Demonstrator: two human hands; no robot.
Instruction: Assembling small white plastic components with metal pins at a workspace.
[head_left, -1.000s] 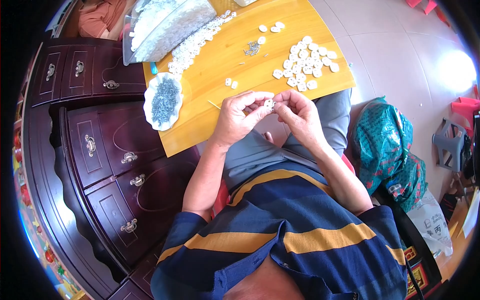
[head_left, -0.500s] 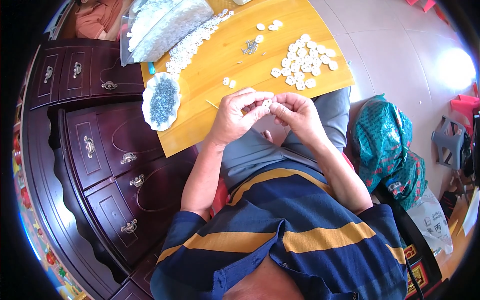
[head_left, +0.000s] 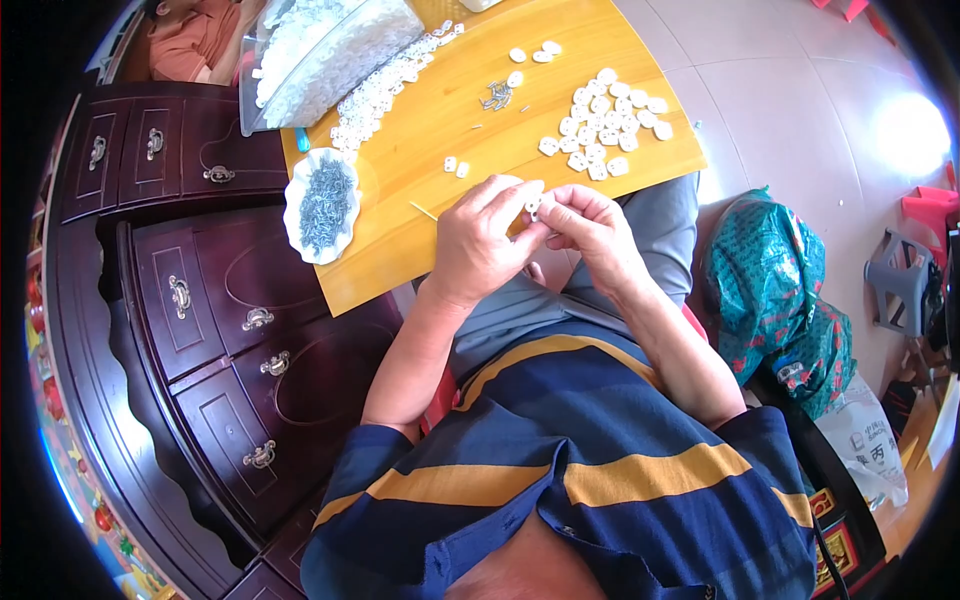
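Above my lap, at the table's near edge, a small white plastic piece with holes (head_left: 533,203) is pinched between both hands. My left hand (head_left: 478,240) is closed, its fingers curled over the piece and partly hiding it. From the other side, the thumb and fingertips of my right hand (head_left: 592,235) press against it. Whether a screw sits in the piece is too small to tell. On the wooden table (head_left: 400,180) a thin yellow stick (head_left: 424,210) lies left of my left hand. Two small white pieces (head_left: 456,167) rest just beyond that hand.
A white scalloped dish (head_left: 296,215) holds many small screws. Behind it stands a clear bin (head_left: 335,65), with loose white pieces (head_left: 375,95) along it. Rounded white pieces (head_left: 605,125) cluster at right; loose metal screws (head_left: 497,96) lie mid-table. Another person (head_left: 190,45) sits far left. Dark drawers (head_left: 250,300) flank me.
My left hand has turned slightly and shifted a little, its fingers now higher around the piece. The white piece shows more between the fingertips. My right hand stays nearly in place.
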